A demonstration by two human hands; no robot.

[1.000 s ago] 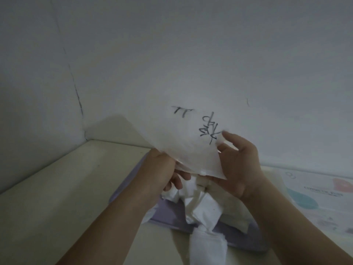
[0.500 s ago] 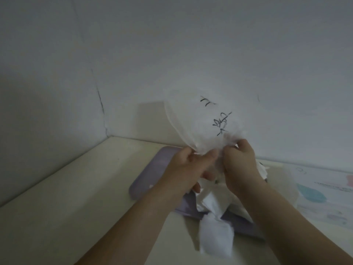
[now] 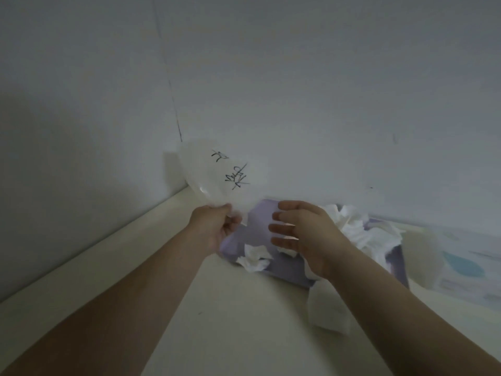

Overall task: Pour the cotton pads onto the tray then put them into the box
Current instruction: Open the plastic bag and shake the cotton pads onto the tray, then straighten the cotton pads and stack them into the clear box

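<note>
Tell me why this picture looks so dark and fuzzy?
Head view: the light is dim, so all looks grey; the plastic bag in the left hand throws a faint shadow on the wall and shows one small glint; the right hand looks slightly smeared; the cotton pads lack detail.

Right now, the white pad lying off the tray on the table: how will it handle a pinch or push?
Probably floppy: the pad is creased, like the crumpled pads on the tray. Likely very light, so a push may fold or bunch it rather than slide it. Lies flat, so rolling seems unlikely.
</note>
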